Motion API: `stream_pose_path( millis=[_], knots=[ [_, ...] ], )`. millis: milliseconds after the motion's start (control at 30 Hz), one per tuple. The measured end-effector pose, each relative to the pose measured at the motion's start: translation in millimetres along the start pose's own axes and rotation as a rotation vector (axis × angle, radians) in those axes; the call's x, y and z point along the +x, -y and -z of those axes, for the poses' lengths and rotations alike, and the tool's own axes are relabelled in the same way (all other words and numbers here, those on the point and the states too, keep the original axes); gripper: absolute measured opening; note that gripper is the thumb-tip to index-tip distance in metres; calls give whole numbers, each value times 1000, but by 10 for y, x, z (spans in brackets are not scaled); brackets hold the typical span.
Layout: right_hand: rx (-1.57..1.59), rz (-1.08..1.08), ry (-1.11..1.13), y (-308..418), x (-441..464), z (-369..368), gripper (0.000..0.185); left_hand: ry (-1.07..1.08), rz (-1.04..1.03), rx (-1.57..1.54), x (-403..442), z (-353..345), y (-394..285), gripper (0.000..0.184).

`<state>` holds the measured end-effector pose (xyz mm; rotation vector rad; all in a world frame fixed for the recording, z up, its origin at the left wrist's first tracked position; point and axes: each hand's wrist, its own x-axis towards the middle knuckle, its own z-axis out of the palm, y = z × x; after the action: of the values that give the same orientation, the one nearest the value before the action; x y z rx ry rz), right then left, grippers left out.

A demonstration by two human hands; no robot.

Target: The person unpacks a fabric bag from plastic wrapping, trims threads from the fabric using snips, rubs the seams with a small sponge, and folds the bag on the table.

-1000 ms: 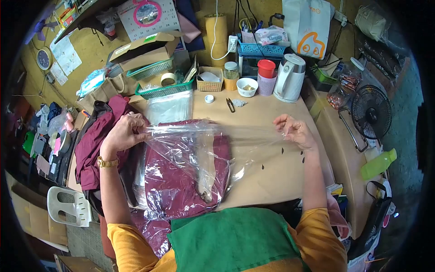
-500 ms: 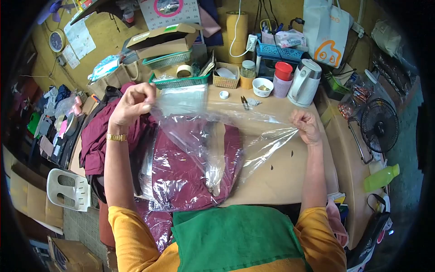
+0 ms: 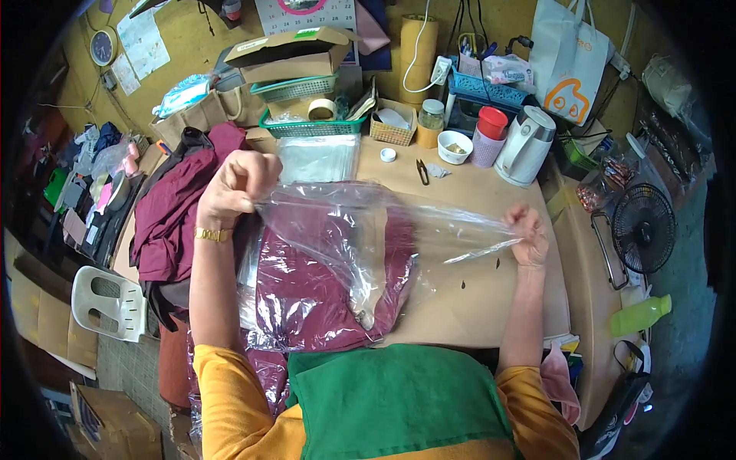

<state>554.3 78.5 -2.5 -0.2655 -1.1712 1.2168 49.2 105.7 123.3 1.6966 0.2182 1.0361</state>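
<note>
Through the head camera I am seeing both hands working over the bench (image 3: 491, 314), with a clear plastic bag (image 3: 360, 230) spanning the gap between them. The left hand (image 3: 241, 182) is pinching the bag's far-left edge between thumb and curled fingers, just above a gold watch (image 3: 212, 234) on the wrist. The right hand (image 3: 529, 236) is grasping the film's right end, the plastic pulling into tight, shiny creases there. Inside the bag a folded maroon garment (image 3: 307, 268) is lying on the near left part of the bench, its near edge reaching close to the green cloth (image 3: 402, 399) covering the wearer's front.

To the left I am noting a loose maroon jacket (image 3: 180, 203) with dark parts, heaping beside the left forearm. Beyond the bagged garment a stack of clear bags (image 3: 318, 161) is resting flat. Farther right along the far side, a white cap (image 3: 388, 155), thread snips (image 3: 422, 172) and a white bowl (image 3: 455, 148) are sitting near one another, and a red-lidded cup (image 3: 489, 138) is standing just beside an electric kettle (image 3: 526, 146). On the far right a black fan (image 3: 644, 228) is facing the bench, and a lime-green bottle (image 3: 641, 316) is lying nearer me.
</note>
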Motion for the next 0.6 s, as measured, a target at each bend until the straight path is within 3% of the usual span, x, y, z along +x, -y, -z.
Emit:
stream_pose_path(
  millis=[67,133,233,300,333,467,533,600],
  knots=[
    [101,36,136,-12,-74,108,25,-63,332,417,-25,-175,-223,24],
    [205,74,277,-7,-113,145,24,30,369,672,-110,-213,-192,19],
    [74,-78,303,82,-290,116,23,-13,334,336,-340,-187,-91,32],
    [-325,-262,308,194,-309,69,25,-69,223,119,-471,-110,-69,41],
    [-324,-266,308,182,-316,51,25,-134,193,107,-532,-104,-66,43],
    [-182,-9,96,121,-238,-104,26,-292,93,260,-513,-199,-77,39],
    [-140,78,-7,84,-120,-347,26,-397,-66,110,-413,-308,36,33],
    [135,123,-391,11,-3,-685,22,-507,-176,-236,-188,-617,106,30]
  ],
)
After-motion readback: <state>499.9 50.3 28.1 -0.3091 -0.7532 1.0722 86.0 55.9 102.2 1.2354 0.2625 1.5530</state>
